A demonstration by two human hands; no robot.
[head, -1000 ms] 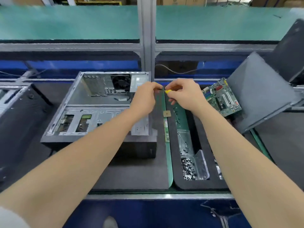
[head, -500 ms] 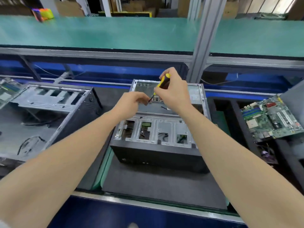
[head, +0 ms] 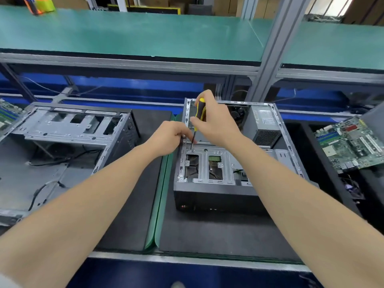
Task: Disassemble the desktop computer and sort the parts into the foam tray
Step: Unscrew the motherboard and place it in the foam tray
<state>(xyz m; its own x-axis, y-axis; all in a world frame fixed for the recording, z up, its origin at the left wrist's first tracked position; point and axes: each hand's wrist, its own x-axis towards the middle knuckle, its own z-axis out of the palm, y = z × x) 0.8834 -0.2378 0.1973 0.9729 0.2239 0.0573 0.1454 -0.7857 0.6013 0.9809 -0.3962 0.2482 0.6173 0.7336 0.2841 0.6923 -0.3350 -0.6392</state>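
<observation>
An open desktop case point(head: 228, 196) lies on its side on a dark mat, with a drive cage point(head: 207, 163), a fan and a grey power supply point(head: 264, 125) inside. My right hand point(head: 216, 121) grips a yellow-and-black screwdriver point(head: 199, 111) upright, its tip down at a screw point(head: 188, 151) on the cage's left rear corner. My left hand point(head: 170, 136) is just left of the shaft, fingers curled and pinching near the tip by the case's left wall. What the fingertips pinch is hidden.
A second stripped case point(head: 72, 129) with loose cables lies to the left. A green motherboard point(head: 351, 142) rests in the black foam tray point(head: 307, 134) at right. A green shelf point(head: 145, 34) runs overhead on a grey post point(head: 268, 65). The bench's metal edge point(head: 187, 260) is near me.
The view swung left from the foam tray to the case. My right hand brought the screwdriver from upright above the case down onto the cage screw; my left hand followed beside its tip.
</observation>
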